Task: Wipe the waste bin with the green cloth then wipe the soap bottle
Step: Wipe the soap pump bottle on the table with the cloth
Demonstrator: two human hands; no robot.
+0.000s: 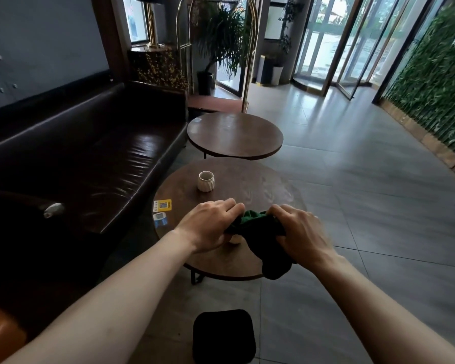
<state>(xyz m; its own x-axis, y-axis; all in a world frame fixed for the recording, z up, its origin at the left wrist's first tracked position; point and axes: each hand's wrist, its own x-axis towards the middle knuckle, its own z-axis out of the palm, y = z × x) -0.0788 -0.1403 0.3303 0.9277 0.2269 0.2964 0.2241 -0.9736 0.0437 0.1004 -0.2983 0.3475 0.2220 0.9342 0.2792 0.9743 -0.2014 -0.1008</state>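
Note:
A dark green cloth (263, 232) is bunched between both hands above the near round wooden table (247, 185), and one end hangs down past the table's front edge. My left hand (210, 224) grips its left end and my right hand (300, 232) grips its right side. A small pale object (235, 239) peeks out under the cloth by my left hand; I cannot tell what it is. A black bin-like container with rounded corners (223, 334) stands on the floor below, close to me.
On the table are a white ribbed cup (206, 181) and two small cards (162, 212) at its left edge. A second round table (234, 135) stands behind. A dark leather sofa (90, 158) runs along the left. Tiled floor (365, 206) stretches right.

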